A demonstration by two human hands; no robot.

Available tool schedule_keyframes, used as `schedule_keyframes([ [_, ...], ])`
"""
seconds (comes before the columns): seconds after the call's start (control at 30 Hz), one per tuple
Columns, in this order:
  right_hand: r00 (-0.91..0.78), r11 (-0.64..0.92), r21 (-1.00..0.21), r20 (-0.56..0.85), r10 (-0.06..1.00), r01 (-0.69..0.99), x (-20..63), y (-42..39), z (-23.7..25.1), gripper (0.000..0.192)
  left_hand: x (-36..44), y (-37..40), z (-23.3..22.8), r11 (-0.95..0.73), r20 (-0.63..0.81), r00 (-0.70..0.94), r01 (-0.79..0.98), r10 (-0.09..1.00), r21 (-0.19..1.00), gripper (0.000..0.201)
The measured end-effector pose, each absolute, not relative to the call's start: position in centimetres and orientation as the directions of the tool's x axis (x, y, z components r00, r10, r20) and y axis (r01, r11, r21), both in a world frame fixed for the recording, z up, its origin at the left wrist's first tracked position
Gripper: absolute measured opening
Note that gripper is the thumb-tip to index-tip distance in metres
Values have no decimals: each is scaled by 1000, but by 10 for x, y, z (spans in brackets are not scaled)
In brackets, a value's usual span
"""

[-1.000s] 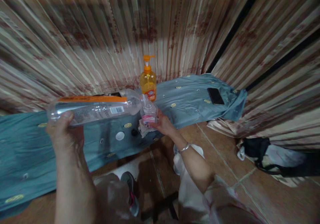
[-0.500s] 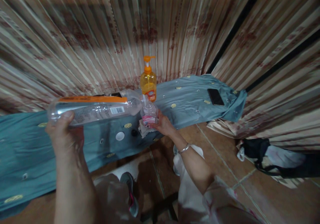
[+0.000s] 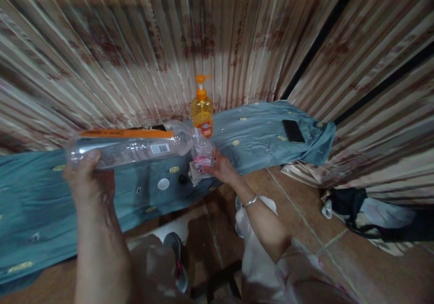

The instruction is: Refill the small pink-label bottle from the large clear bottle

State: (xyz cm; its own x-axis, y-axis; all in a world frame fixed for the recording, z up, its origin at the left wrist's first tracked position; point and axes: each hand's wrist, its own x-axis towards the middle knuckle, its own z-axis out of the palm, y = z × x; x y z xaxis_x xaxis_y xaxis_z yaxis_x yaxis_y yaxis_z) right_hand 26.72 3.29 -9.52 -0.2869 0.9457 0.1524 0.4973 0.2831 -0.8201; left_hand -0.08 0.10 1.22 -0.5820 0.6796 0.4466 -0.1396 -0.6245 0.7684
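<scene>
My left hand (image 3: 88, 177) is closed around the lower end of a large clear plastic bottle (image 3: 139, 152) with an orange-edged label and a barcode. The bottle lies nearly level in the air, its neck pointing right. Its mouth meets the opening of a small clear bottle (image 3: 204, 151) with a pink label; whether the rims touch, I cannot tell. My right hand (image 3: 222, 167) grips that small bottle from the right. Under it a crumpled pale cloth (image 3: 196, 175) shows. Just behind stands an orange pump bottle (image 3: 202, 111) part full of yellow liquid.
A white round cap (image 3: 163, 184) and a dark cap (image 3: 182, 178) lie on the teal cloth-covered bench (image 3: 251, 150). A black phone (image 3: 293, 131) rests at its right end. Pleated curtains (image 3: 169, 46) hang behind. A dark bag (image 3: 349, 204) is on the tiled floor at right.
Almost nothing differs. The whole view has shifted very slightly, and both hands keep their hold on the two bottles in the same pose.
</scene>
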Motion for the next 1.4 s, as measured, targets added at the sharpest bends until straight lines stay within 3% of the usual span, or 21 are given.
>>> schedule_keyframes([
  [0.63, -276, 283, -808, 156, 949, 517, 266, 34, -98, 64, 1, -1, 14, -629, 449, -585, -139, 675, 765, 18],
  [1.0, -272, 269, -813, 142, 952, 517, 266, 33, -96, 60, 3, 0, 16, -639, 447, -595, -150, 668, 755, 40],
  [1.4, -274, 266, -821, 140, 951, 505, 266, 33, -98, 64, 2, 0, 15, -636, 460, -583, -131, 670, 761, 30],
])
